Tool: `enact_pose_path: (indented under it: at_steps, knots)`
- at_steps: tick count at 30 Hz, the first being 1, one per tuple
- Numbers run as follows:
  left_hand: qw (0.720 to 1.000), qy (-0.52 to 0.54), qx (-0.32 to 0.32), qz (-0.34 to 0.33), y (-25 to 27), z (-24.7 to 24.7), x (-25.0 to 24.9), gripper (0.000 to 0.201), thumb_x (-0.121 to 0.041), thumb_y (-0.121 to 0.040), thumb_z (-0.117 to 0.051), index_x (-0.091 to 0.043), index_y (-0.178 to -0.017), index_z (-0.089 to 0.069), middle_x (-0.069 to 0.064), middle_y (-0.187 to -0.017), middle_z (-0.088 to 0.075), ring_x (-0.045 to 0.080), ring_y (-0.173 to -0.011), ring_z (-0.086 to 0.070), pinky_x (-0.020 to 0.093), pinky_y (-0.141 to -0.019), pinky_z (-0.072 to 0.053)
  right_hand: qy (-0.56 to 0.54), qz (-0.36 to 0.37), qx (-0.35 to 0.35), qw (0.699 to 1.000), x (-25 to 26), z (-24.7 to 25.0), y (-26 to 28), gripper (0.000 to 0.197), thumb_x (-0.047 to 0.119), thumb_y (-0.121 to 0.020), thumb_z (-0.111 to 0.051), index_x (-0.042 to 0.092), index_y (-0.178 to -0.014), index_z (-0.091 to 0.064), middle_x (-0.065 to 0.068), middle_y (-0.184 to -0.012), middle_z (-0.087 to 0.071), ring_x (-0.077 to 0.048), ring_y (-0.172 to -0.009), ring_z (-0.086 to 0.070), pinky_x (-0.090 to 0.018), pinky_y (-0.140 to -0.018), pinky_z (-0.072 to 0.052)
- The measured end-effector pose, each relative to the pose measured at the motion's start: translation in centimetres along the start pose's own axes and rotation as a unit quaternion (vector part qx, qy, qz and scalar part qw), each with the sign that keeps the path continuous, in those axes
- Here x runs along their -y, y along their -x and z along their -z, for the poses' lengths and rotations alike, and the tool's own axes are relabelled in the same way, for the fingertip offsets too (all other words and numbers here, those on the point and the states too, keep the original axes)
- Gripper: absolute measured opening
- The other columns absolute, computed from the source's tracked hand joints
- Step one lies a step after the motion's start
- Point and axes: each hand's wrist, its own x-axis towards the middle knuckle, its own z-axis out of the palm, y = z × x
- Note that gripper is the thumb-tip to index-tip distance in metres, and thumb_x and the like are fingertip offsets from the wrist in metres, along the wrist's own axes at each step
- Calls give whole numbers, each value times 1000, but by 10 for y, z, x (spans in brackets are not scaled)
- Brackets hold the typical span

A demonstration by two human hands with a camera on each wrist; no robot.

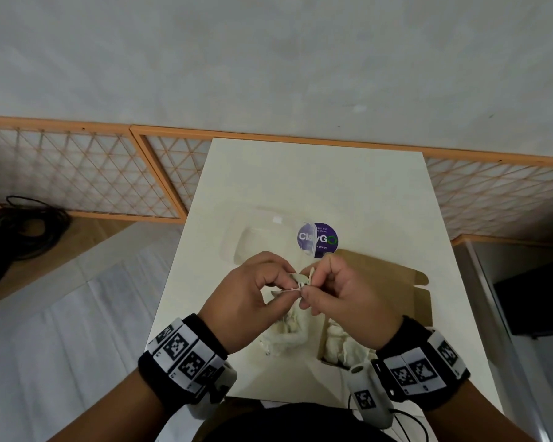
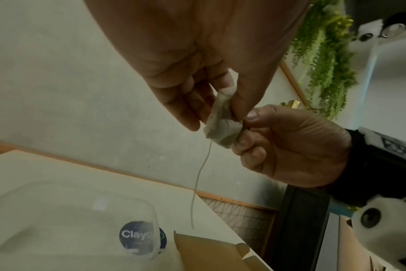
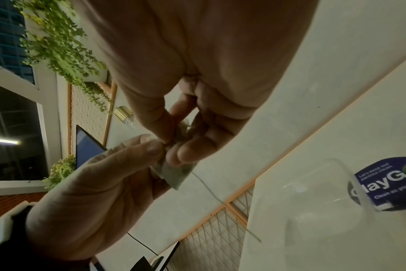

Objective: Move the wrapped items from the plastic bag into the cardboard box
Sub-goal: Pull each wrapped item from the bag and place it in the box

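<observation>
Both hands are raised over the white table (image 1: 300,180), pinching one small pale wrapped item (image 1: 300,279) between them. My left hand (image 1: 253,291) holds its left side with thumb and fingers; my right hand (image 1: 342,291) pinches its right end. In the left wrist view the wrapped item (image 2: 223,126) is a crumpled pouch with a thin string (image 2: 199,176) hanging down. The right wrist view shows the same item (image 3: 176,174) between the fingertips. Below the hands lies the plastic bag (image 1: 284,336) with more wrapped items. The cardboard box (image 1: 380,275) stands open at the right, with several wrapped items (image 1: 342,346) inside.
A clear plastic container (image 1: 262,237) lies beyond the hands, next to a round purple sticker (image 1: 324,240) on the table. A wooden lattice screen (image 1: 77,173) runs behind the table. Black cables (image 1: 20,228) lie on the floor at the left.
</observation>
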Motion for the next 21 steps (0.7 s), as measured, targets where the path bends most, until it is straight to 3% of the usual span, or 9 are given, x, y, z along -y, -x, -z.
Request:
enact_pose_path:
  at_steps: [5, 8, 10, 15, 17, 19, 21]
  knots:
    - [1000, -14, -9, -9, 0, 1, 1, 8, -17, -90, -79, -23, -86, -75, -13, -105, -65, 10, -95, -69, 23, -85, -54, -26, 15, -19, 999, 1, 3, 0, 21, 7, -86, -69, 22, -94, -56, -2, -92, -62, -22, -77, -66, -35, -68, -56]
    - [1000, -4, -1, 10, 2, 1, 1, 10, -16, -90, -78, -22, -84, -75, -12, -105, -64, 10, -93, -69, 26, -84, -57, -32, 30, -39, 998, 3, 6, 1, 32, 6, -86, -69, 16, -114, -57, -15, -99, -59, -21, -78, -65, -38, -71, -57]
    - [1000, 11, 2, 24, 3, 0, 2, 9, -15, -90, -79, -20, -83, -76, -10, -103, -64, 10, -91, -70, 22, -84, -57, -35, 35, -44, 998, 4, 8, 2, 39, 8, -88, -69, 15, -124, -56, -10, -97, -63, -22, -78, -65, -39, -71, -57]
    - [991, 89, 1, 100, 5, -1, -2, 11, -17, -87, -82, -18, -78, -76, -8, -94, -67, 10, -82, -68, 16, -78, -52, -33, 43, -55, 997, 4, 11, 4, 31, 4, -96, -64, 14, -125, -60, -5, -91, -65, -22, -78, -66, -35, -70, -56]
    - [984, 131, 2, 125, 5, -2, 1, 11, -21, -87, -82, -19, -80, -75, -4, -93, -70, 16, -80, -67, 28, -75, -54, -30, 41, -57, 997, 3, 12, 4, 28, -1, -99, -61, 14, -123, -64, -7, -91, -65, -22, -78, -66, -34, -70, -57]
    - [970, 194, 9, 147, 5, -1, 5, 12, -26, -86, -80, -15, -85, -74, 8, -92, -73, 36, -85, -67, 48, -79, -55, -30, 38, -60, 997, 3, 13, 2, 25, -1, -101, -59, 14, -120, -67, -8, -89, -65, -21, -77, -66, -32, -70, -57]
    - [956, 242, 23, 165, 4, 0, 8, 18, -27, -87, -78, -10, -88, -73, 19, -91, -72, 41, -81, -64, 51, -78, -54, -29, 30, -65, 997, 2, 13, 1, 22, 1, -101, -59, 12, -118, -69, -6, -85, -67, -20, -75, -66, -31, -70, -58]
